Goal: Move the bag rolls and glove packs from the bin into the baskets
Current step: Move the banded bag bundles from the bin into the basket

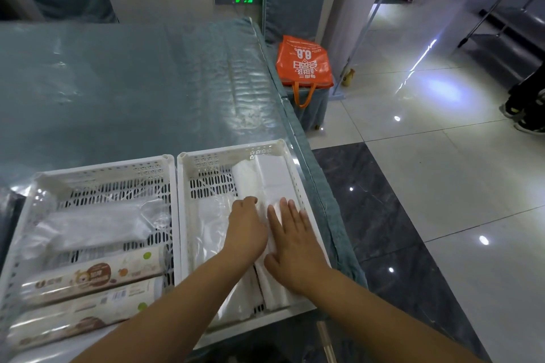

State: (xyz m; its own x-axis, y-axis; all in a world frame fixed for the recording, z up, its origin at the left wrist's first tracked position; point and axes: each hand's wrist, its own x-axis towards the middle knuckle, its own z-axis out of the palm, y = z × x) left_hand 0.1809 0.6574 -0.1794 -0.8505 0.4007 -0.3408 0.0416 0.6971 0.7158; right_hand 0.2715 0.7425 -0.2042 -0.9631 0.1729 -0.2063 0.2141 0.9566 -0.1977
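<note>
Two white perforated baskets stand side by side at the table's near edge. The left basket holds boxed bag rolls with brown labels and a clear plastic pack. The right basket holds white packs stacked along its right side. My left hand lies on these packs with fingers curled at a pack's edge. My right hand presses flat on the packs, fingers spread. The bin is out of view.
The table wears a shiny clear cover over teal cloth; its right edge runs beside the right basket. A chair carrying an orange bag stands past the far corner. Glossy tiled floor lies to the right, with someone's shoes at the far right.
</note>
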